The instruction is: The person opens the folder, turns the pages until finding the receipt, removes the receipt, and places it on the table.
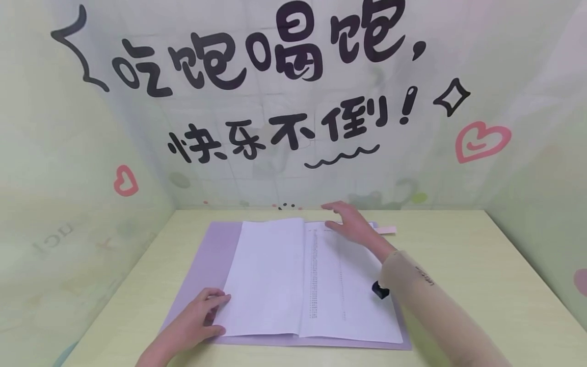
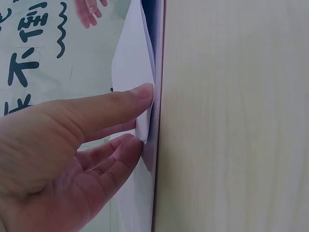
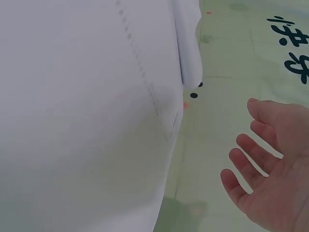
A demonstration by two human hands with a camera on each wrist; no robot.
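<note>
An open purple folder (image 1: 220, 255) lies on the table with white sheets spread in it. The left page (image 1: 268, 275) is blank; the right page (image 1: 353, 285) carries columns of small print. At the lower left corner of the left page, my left hand (image 1: 199, 316) touches the paper's edge with thumb and fingertips. In the left wrist view, the left thumb (image 2: 142, 92) rests against the white sheets (image 2: 133, 58), the other fingertips close by. My right hand (image 1: 353, 221) is over the top of the right page, fingers spread and holding nothing.
A black clip (image 1: 379, 290) sits at the right page's edge, partly behind the right sleeve (image 1: 431, 300). A pale pink tab (image 1: 386, 230) sticks out at the folder's upper right. Around the wooden table (image 1: 468, 265) stands a printed backdrop (image 1: 257, 188).
</note>
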